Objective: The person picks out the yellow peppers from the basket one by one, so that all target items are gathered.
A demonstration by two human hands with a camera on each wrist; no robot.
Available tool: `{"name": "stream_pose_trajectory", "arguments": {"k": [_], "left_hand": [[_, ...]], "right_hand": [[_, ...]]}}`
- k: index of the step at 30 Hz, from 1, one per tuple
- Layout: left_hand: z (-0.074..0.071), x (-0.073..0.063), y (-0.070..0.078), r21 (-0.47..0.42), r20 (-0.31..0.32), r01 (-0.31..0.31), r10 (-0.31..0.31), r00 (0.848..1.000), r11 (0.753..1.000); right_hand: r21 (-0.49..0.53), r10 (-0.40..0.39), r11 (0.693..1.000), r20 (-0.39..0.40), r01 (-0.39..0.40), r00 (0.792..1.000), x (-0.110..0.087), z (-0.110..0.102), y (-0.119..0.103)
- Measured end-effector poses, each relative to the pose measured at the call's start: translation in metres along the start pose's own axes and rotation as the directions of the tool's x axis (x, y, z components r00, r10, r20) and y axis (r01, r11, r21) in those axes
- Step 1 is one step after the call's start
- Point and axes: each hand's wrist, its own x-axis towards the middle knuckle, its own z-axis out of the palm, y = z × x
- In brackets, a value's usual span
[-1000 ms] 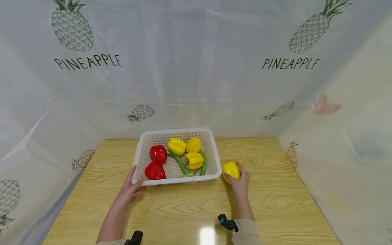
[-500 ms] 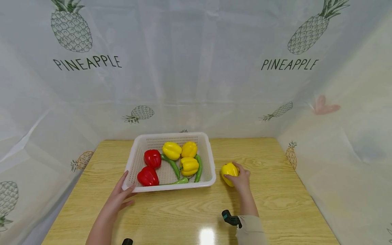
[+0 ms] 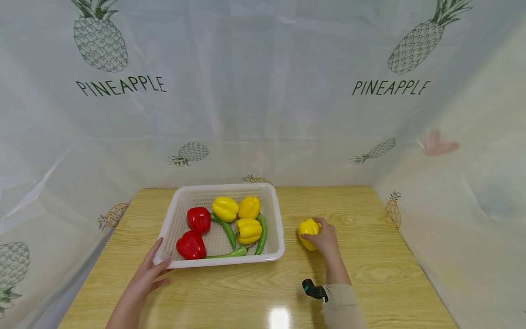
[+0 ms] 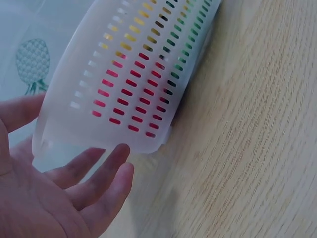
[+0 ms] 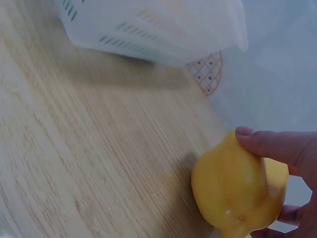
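Note:
At the near left corner of a white plastic basket (image 3: 230,262), my left hand (image 3: 144,274) grips the rim. The left wrist view shows the thumb over the rim and the other fingers (image 4: 106,181) against the outside of the corner. Inside lie two red bell peppers (image 3: 191,245), three yellow bell peppers (image 3: 248,231) and three long green peppers (image 3: 261,235). To the right of the basket, my right hand (image 3: 327,240) holds another yellow bell pepper (image 5: 228,183) between thumb and fingers, close over the table. Its far-side fingers are partly hidden behind the pepper.
The wooden table (image 3: 230,292) runs back to a pale curtain (image 3: 263,100) printed with pineapples, which also encloses both sides. A dark wrist device (image 3: 314,289) sits at the right sleeve. A gap separates the basket from the held pepper.
My left hand has drawn the basket left and towards me, widening the gap to the right hand. The right hand keeps its hold on the yellow bell pepper at nearly the same spot.

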Motion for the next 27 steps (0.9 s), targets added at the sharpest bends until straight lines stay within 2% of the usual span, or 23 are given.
{"name": "stream_pose_trajectory", "arguments": {"k": [4, 9, 14, 22, 27], "left_hand": [[0.001, -0.003, 0.001, -0.013, -0.03, 0.011, -0.011, 0.999, 1.0], [0.009, -0.002, -0.001, -0.009, -0.082, -0.036, 0.035, 0.996, 0.999], [0.015, -0.001, -0.004, 0.006, -0.126, -0.055, 0.055, 0.991, 0.998], [0.016, 0.001, -0.007, -0.02, -0.117, -0.058, 0.055, 0.992, 0.998], [0.016, 0.002, -0.008, -0.028, -0.114, -0.06, 0.057, 0.992, 0.998]], "right_hand": [[-0.03, -0.04, 0.999, 0.008, 0.04, 0.999, 0.004, 0.002, -0.002], [-0.055, -0.061, 0.997, 0.009, 0.061, 0.998, 0.007, 0.004, -0.005], [-0.085, -0.079, 0.993, 0.016, 0.08, 0.997, 0.013, 0.008, -0.008], [-0.185, -0.109, 0.977, -0.009, 0.106, 0.994, 0.03, 0.016, -0.009], [-0.205, -0.117, 0.973, -0.024, 0.11, 0.993, 0.038, 0.019, -0.011]]}}
